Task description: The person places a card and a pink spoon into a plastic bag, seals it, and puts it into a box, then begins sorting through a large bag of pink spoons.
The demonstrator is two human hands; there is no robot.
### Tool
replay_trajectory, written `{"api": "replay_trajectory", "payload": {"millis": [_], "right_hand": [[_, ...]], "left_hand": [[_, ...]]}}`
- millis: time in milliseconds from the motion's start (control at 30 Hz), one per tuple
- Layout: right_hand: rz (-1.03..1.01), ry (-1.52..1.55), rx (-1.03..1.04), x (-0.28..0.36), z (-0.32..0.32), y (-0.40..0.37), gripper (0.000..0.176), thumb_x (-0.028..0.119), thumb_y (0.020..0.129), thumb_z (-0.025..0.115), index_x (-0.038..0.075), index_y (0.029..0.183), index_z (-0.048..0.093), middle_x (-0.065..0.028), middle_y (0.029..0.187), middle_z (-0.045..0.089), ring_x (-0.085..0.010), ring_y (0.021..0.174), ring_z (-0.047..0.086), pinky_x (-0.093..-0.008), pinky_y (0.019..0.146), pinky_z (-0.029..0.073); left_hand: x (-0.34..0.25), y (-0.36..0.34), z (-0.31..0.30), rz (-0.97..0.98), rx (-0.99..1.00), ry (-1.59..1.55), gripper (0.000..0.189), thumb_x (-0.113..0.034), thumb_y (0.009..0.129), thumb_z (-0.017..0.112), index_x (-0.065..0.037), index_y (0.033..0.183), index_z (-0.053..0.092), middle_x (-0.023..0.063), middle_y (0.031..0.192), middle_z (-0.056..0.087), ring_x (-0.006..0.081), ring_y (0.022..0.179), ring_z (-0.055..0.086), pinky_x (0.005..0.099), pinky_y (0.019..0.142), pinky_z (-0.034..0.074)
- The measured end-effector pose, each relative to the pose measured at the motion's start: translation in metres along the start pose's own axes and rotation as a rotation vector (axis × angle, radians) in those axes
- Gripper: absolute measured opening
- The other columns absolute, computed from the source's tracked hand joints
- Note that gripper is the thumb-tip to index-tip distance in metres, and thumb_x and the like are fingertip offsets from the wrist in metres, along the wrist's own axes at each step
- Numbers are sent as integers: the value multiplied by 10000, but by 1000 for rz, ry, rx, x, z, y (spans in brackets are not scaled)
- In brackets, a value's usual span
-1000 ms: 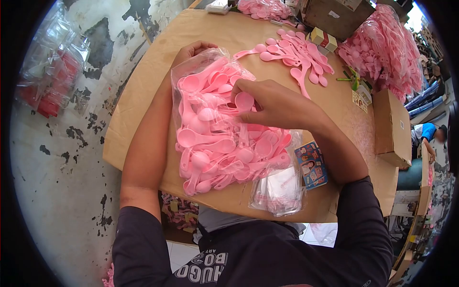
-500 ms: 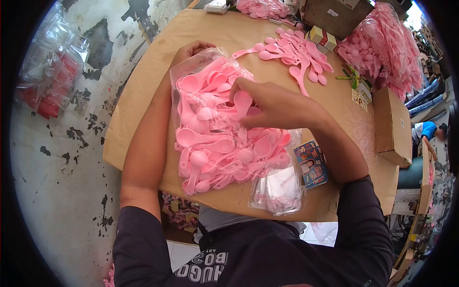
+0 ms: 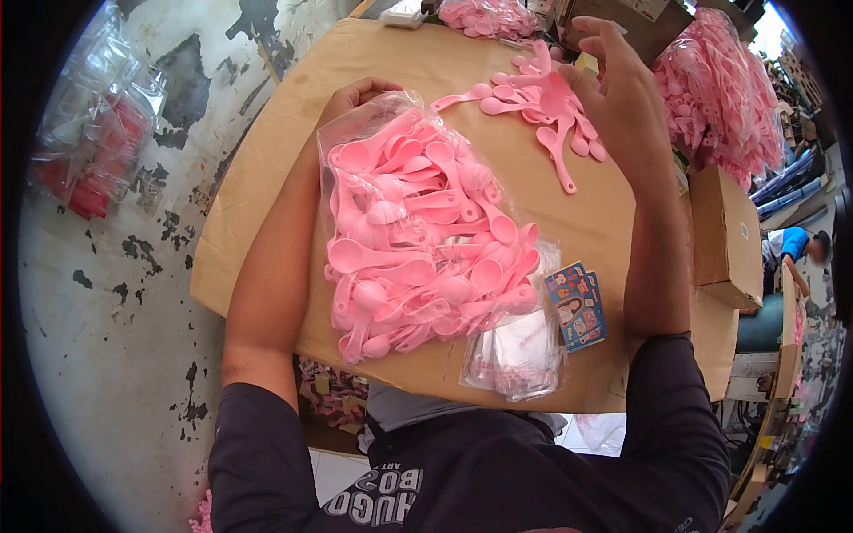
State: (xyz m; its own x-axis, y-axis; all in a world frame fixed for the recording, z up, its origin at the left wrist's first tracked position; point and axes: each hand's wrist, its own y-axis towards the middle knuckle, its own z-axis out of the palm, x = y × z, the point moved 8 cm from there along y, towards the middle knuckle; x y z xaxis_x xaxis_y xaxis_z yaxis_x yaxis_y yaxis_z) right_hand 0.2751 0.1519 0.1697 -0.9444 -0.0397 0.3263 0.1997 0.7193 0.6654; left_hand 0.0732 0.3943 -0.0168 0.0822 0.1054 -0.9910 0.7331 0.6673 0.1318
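Note:
A clear plastic bag (image 3: 330, 133), packed with pink plastic spoons (image 3: 382, 266), lies on the table before me. My left hand (image 3: 362, 91) is at the bag's upper left edge, its fingers curled; the grip on the film is partly hidden. Above the far spoon pile (image 3: 531, 105), my right hand (image 3: 615, 84) is raised with fingers apart. Just beside its thumb, one pink spoon (image 3: 553, 93) appears above the pile, handle pointing away; I see no fingers closed on it.
Flat clear bags (image 3: 515, 355) and printed cards (image 3: 576, 306) lie near the front edge. A cardboard box (image 3: 727, 240) stands at the right, with a large bag of pink spoons (image 3: 715, 98) behind it. Another person (image 3: 789, 242) is far right.
My right hand has moved from the bag's spoons up and right to the far pile, and its fingers have opened. The spoon it held is now by the pile. My left hand stays put.

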Motion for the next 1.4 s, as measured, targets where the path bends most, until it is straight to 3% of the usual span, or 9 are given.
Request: {"api": "replay_trajectory", "payload": {"millis": [67,200,333,667,967,1133,1200,1267,1400], "right_hand": [[-104,-10,-10,13,0,1,322,197,947,742,9,1199,675,-166,1095,762,-299,1023,737,-405,886,560],[-185,320,543,59,59,-28,311,173,939,741,74,1229,683,-138,1110,754,-316,968,716,-427,885,544],[-411,231,687,85,99,-69,266,132,892,731,53,1122,621,-139,942,712,-361,938,705,-497,802,533],[-376,88,907,76,125,-88,249,180,946,694,43,1135,606,-155,1022,694,-391,985,675,-496,835,513],[-368,335,834,54,49,-40,215,183,996,663,10,1123,680,-194,962,705,-358,929,675,-436,864,515],[-216,166,555,10,-3,-6,282,98,1035,606,2,1297,648,-86,1000,700,-142,932,646,-335,871,523],[-131,111,503,-1,-7,-4,274,89,1029,600,-11,1279,649,-125,1059,716,-186,931,672,-349,881,531],[-128,-367,31,-6,-30,2,270,92,1020,613,17,1274,662,-139,1105,719,-249,929,692,-360,866,539],[-52,-413,-4,29,-16,-11,247,170,1004,627,77,1224,692,-141,1173,701,-343,1143,673,-450,926,537]], "left_hand": [[0,0,1,-3,-1,-2,306,-126,1035,636,12,1307,653,93,1185,706,153,1002,712,289,878,596],[-1,-2,2,-9,5,-23,311,-131,1030,644,9,1308,650,100,1193,709,161,1016,714,299,897,596],[-1,-2,0,-14,-4,-32,312,-131,1027,648,9,1306,649,107,1198,714,164,1029,716,299,900,597],[1,1,-1,-4,7,7,294,-127,1029,646,15,1287,659,100,1188,719,151,1028,712,290,889,593],[-2,-2,2,-6,13,5,308,-125,1037,627,21,1306,652,100,1191,713,154,1023,707,290,900,586],[-1,-1,1,-7,9,26,307,-115,1038,616,20,1312,649,103,1188,710,154,1024,704,292,900,584],[-2,-2,3,-1,28,5,306,-113,1037,614,18,1310,650,100,1182,709,154,1025,704,293,897,585],[-1,-2,3,-15,15,4,305,-113,1036,615,17,1310,650,99,1179,708,153,1024,703,292,894,585],[-4,-2,3,-11,2,24,305,-114,1034,619,15,1308,649,96,1173,706,149,1022,701,290,890,587]]}}
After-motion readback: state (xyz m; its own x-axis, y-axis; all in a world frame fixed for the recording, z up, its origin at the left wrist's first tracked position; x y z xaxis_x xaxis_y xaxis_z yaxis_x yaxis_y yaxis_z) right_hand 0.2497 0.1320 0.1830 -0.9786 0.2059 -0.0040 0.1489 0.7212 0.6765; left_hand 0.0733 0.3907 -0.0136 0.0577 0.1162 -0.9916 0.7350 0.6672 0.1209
